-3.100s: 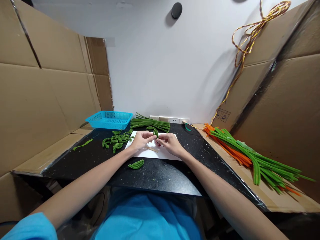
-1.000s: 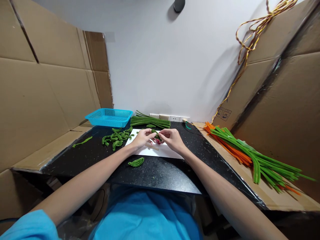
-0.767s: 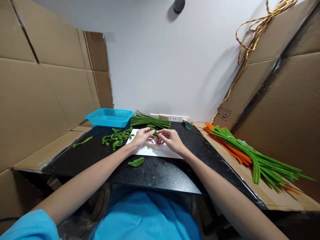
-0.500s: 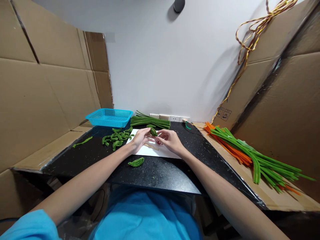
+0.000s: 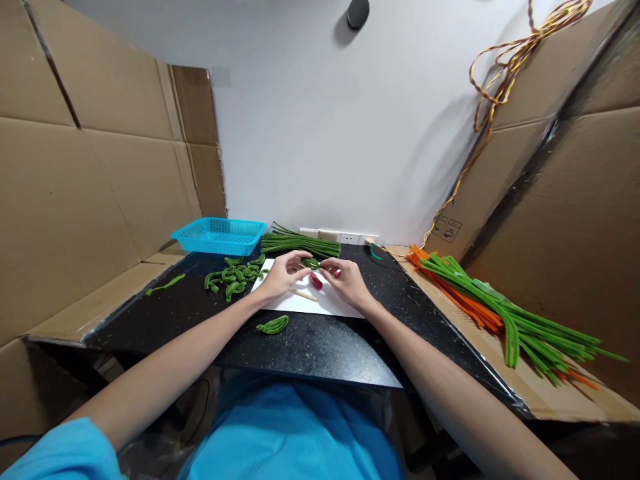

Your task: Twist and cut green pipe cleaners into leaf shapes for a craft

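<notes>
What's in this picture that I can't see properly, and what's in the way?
All in the head view:
- Held green piece: fingers of the left hand and right hand cover its ends.
- Red patch by the right hand: mostly behind fingers, so its shape is hidden.
- Green pile: pieces overlap, so they're hard to count.
- Twisted wire: cut off by the top edge.
- Cardboard symbols: too small.

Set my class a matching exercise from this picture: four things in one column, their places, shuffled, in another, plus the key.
Things
1. blue plastic basket
2. thin tan stick
3. orange stems
4. looped green piece

Places
A. on the white sheet
B. held between left hand and right hand
C. left of the dark green bundle
D. partly under bright green stems

Pairs: 1-C, 2-A, 3-D, 4-B
</notes>
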### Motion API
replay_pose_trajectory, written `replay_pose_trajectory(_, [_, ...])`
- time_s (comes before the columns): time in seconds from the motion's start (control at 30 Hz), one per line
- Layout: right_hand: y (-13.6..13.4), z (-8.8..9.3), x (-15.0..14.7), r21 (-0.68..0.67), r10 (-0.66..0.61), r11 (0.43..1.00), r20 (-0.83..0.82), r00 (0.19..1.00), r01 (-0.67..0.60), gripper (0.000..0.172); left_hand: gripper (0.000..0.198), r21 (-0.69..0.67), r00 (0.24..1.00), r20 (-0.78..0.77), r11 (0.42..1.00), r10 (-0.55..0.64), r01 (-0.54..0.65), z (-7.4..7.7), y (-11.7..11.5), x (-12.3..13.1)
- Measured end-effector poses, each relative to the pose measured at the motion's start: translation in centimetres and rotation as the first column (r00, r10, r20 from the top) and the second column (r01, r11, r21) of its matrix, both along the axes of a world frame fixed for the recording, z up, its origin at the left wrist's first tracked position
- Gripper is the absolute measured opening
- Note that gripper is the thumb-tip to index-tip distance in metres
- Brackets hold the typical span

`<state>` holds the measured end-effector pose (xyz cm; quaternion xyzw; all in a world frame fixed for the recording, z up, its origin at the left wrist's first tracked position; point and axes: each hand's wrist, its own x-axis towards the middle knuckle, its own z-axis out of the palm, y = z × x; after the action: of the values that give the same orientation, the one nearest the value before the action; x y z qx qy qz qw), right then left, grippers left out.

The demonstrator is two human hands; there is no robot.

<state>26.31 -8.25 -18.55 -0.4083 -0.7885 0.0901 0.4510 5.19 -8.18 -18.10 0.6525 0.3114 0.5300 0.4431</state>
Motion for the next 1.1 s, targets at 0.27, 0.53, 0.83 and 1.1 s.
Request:
replay_pose_trajectory(0.27, [0.3,-0.5,0.4,0.012,0.006,1.000,0.081,0.997,-0.007,0.017,0.036,0.323,0.928,-0.327,0.944,0.176,-0.065,-0.3,0.1,-0.8])
replay_pose_trajectory(0.53, [0.5,-0.5,0.3,0.049,-0.027,0.999,0.099,0.995,0.022,0.019,0.039,0.228,0.966,-0.244,0.973,0.083,-0.026,-0.3,0.4,-1.0])
replay_pose_trajectory(0.83, [-0.6,0.5,0.4,0.138,-0.026,0.990,0.300,0.954,-0.016,0.018,0.036,0.472,0.857,-0.457,0.882,0.237,0.008,-0.3,-0.2,-1.2])
replay_pose_trajectory(1.1, [-0.6,0.6,0.3,0.127,0.042,0.988,0.306,0.951,-0.084,0.022,0.029,0.452,0.855,-0.481,0.891,0.194,0.052,-0.4,0.1,-1.3])
